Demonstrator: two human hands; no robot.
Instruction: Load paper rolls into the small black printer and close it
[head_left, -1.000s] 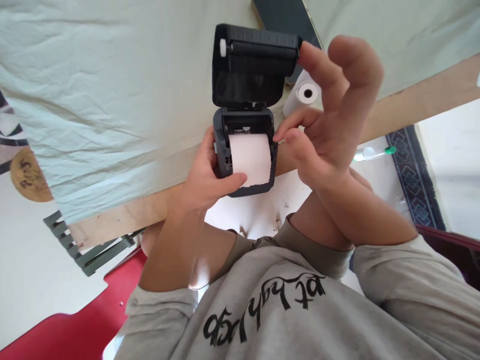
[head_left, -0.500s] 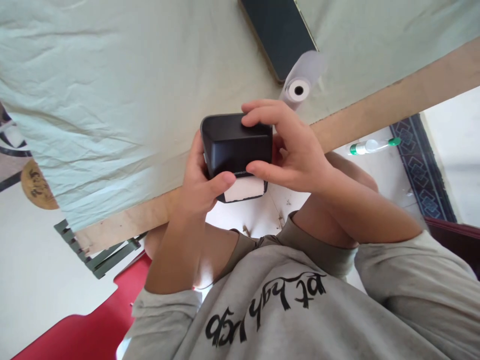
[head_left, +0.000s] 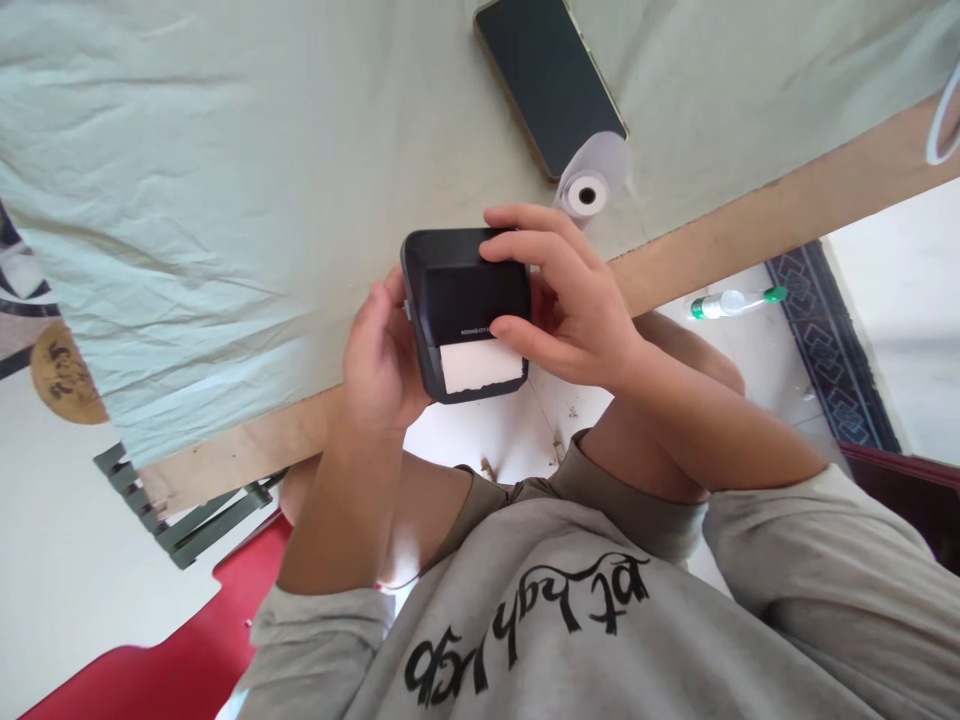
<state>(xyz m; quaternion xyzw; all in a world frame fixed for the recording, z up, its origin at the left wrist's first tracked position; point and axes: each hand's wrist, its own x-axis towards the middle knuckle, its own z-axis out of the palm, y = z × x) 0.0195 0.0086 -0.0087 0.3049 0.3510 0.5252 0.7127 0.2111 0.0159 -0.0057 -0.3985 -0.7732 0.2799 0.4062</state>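
Note:
A small black portable printer [head_left: 469,290] is held over the near table edge, its front tilted up toward me. A strip of white paper [head_left: 481,367] with a ragged edge sticks out at its near end. My left hand [head_left: 384,350] supports the printer from the left side and below, thumb along the side; some of its fingers are hidden underneath. My right hand [head_left: 574,290] grips the right side, fingertips on the top and thumb on the front face near the paper. Just beyond my right hand stands a white paper roll [head_left: 587,194], partly unwound.
A dark phone [head_left: 551,85] lies on the pale cloth [head_left: 247,200] behind the roll. The table's bare wooden edge [head_left: 720,225] runs in front of me. Below are a green-capped bottle [head_left: 735,303] on the floor and a red chair [head_left: 165,650] at left.
My left thumb has come off the front of the printer and moved to its left side. More of the paper strip and the lettering shows. My right hand keeps its grip.

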